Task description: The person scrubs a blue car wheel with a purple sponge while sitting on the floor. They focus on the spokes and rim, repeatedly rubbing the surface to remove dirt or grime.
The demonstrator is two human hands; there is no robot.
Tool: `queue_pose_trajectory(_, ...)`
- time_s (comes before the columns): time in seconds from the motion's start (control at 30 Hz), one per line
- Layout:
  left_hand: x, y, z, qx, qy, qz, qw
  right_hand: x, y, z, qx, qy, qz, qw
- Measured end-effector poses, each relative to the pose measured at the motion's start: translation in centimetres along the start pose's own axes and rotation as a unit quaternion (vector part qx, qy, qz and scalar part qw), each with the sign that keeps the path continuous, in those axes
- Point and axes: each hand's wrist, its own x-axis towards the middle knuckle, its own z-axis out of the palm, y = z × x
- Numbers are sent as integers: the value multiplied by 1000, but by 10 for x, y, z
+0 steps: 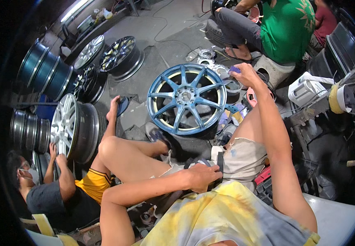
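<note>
Raised over the far right side of the blue wheel rim, my right hand (245,75) pinches a small purple piece of sandpaper (234,69). The multi-spoke blue wheel rim (185,95) lies face up on the floor in front of my knees, with pale streaks along its spokes and inner edge. The sandpaper is held apart from the rim's face. Over my lap, my left hand (204,176) is closed with its fingers curled beside a dark item at my waist; what it grips is partly hidden.
A person in dark clothes handles a silver wheel (64,123) at left. Another in a green shirt (286,33) sits on a pale bucket (273,69) at far right. Several wheels stand at far left. A white plastic container (308,90) stands right; sandpaper scraps (232,115) lie beside the rim.
</note>
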Motion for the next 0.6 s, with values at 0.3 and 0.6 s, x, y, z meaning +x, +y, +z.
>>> queue_pose_trajectory(0.3,13,-3,15,-1,97,111,989,-24,6,-6,-38,-35,30,998)
queue_pose_trajectory(0.6,27,-27,-11,-8,44,174,984,-47,31,-10,-4,2,41,999)
